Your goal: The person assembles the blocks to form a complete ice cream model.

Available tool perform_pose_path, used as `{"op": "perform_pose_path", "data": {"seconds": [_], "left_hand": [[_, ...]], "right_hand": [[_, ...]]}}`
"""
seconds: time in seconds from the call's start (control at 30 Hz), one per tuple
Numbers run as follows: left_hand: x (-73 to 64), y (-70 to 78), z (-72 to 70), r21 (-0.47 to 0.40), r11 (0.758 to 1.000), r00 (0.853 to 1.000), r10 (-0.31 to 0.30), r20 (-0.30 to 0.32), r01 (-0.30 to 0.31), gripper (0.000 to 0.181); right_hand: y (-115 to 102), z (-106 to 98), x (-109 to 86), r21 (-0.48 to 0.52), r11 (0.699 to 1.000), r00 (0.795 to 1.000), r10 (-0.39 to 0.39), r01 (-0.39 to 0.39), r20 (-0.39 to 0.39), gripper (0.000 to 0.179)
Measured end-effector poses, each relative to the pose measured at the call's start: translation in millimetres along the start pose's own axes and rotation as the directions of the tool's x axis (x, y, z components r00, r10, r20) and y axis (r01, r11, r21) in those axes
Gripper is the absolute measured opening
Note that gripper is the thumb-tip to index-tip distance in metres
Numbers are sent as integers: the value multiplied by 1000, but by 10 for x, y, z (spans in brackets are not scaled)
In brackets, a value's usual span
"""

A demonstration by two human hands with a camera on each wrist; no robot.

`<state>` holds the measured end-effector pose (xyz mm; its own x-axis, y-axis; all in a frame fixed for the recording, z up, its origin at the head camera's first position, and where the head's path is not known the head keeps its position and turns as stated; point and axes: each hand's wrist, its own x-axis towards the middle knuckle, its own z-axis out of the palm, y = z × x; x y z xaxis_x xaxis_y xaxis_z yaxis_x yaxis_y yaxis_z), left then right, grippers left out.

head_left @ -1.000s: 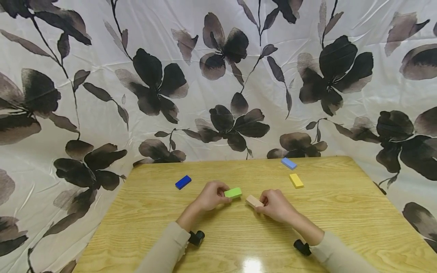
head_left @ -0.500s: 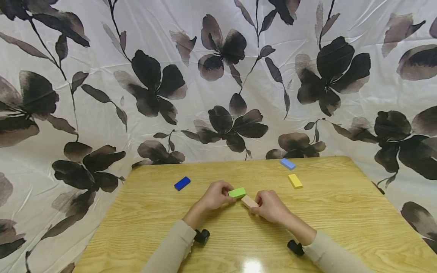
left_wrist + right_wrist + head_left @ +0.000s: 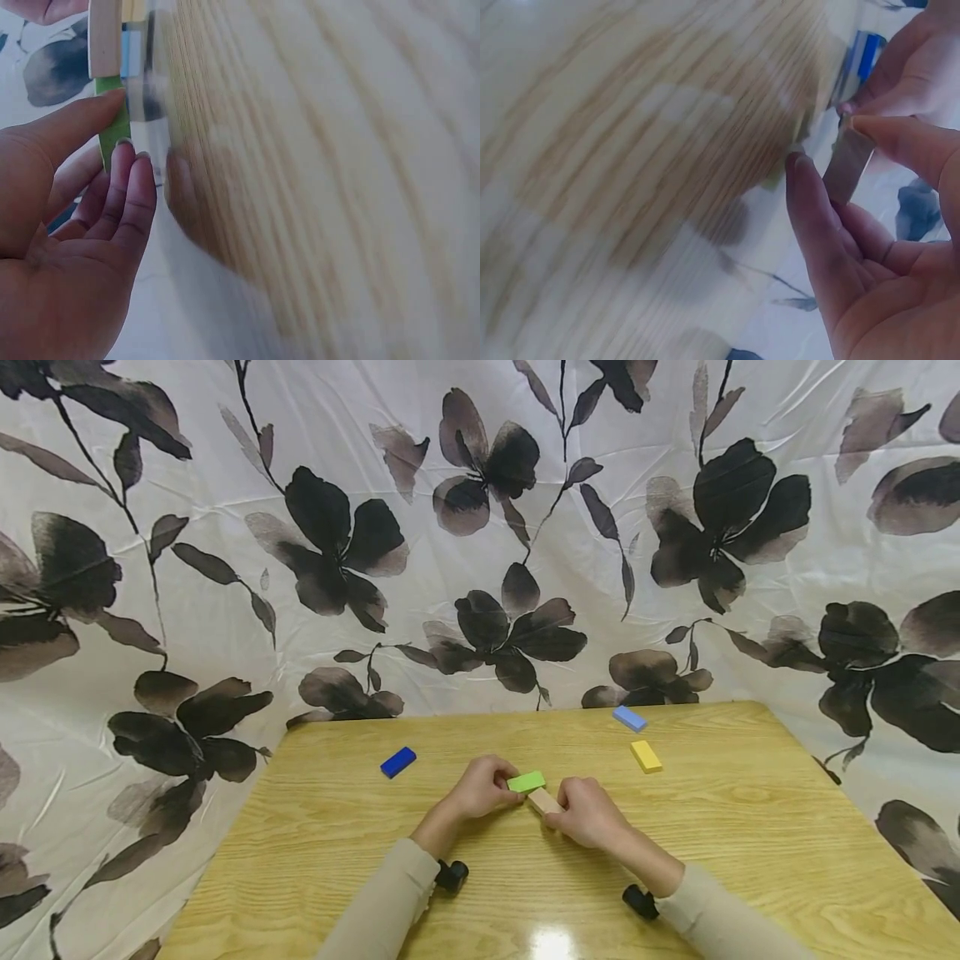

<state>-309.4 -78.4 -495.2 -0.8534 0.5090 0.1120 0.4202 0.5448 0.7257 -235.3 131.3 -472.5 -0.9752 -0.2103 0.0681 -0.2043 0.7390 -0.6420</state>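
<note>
Near the middle of the table, my left hand [image 3: 482,789] pinches a light green block [image 3: 527,782] by its left end. The right hand [image 3: 591,814] grips a plain wooden block [image 3: 543,802] between thumb and fingers. The wooden block's far end meets the near side of the green block, at an angle to it. In the left wrist view, the green block [image 3: 112,135] lies between thumb and fingers, and the wooden block [image 3: 104,37] shows just beyond it. The right wrist view has the wooden block [image 3: 847,166] held at the fingertips.
A dark blue block [image 3: 398,762] lies to the left on the wooden table [image 3: 337,852]. Farther back on the right are a yellow block [image 3: 647,757] and a light blue block [image 3: 629,718]. Behind the table hangs a floral cloth [image 3: 420,677].
Both hands have come closer together. The left hand moved the green block to the right, and the right hand brought the wooden block leftward until the two blocks met.
</note>
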Motion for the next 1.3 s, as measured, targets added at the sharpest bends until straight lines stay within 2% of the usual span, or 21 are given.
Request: {"op": "perform_pose_path", "data": {"seconds": [0.4,0.67,0.9,1.07,1.3], "left_hand": [[54,-6,51,8,1000,999,-11,40,11,22],[90,17,41,41,999,997,12,75,-15,22],[105,40,7,25,999,993,22,114,-25,29],[128,28,5,39,999,990,20,137,-25,31],[134,7,24,27,999,988,22,150,-27,30]], "right_hand": [[-55,104,-16,-77,996,999,42,-40,25,26],[-63,168,-14,-91,993,997,73,-71,22,23],[-86,169,-6,-114,991,997,75,-72,27,22],[-105,160,2,-125,989,996,86,-81,36,26],[-93,157,-8,-121,991,998,58,-54,35,37]]}}
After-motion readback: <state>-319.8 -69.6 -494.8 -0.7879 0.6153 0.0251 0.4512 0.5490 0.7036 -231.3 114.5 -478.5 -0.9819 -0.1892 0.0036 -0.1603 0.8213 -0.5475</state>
